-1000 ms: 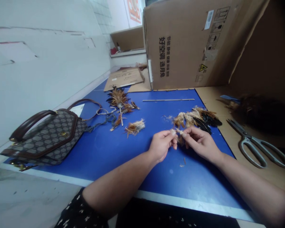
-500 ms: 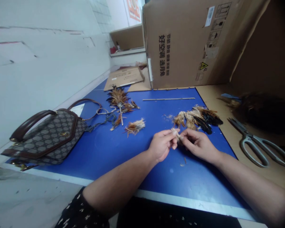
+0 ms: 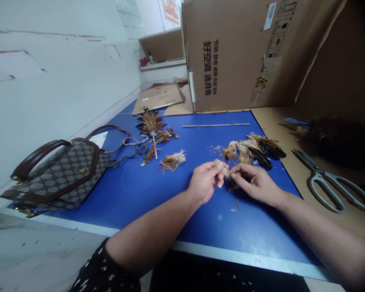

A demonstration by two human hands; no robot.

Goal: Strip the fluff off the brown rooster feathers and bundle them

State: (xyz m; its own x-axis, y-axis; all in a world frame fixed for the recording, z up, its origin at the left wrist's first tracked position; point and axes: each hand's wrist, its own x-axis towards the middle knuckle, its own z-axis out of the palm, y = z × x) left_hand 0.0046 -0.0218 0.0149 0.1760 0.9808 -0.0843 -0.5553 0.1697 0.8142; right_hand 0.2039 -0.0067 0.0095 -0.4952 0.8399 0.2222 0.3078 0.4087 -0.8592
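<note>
The worktop (image 3: 146, 190) is blue, the feather pile (image 3: 245, 151) tan, brown and black, the handbag (image 3: 63, 170) grey-patterned and brown, the sleeve (image 3: 105, 271) black with white motifs.

Scuffed pale wall (image 3: 63, 85) at left, blue tabletop (image 3: 146, 202), possibly tiled wall (image 3: 127, 20) behind, brighter far light

Feather tuft (image 3: 226, 173) showing pale tan, wispy, fine detail blurring; being pinched at two points, slanting down left to right, hovering over blue tabletop (image 3: 158, 194), nearer its right edge than left
</note>
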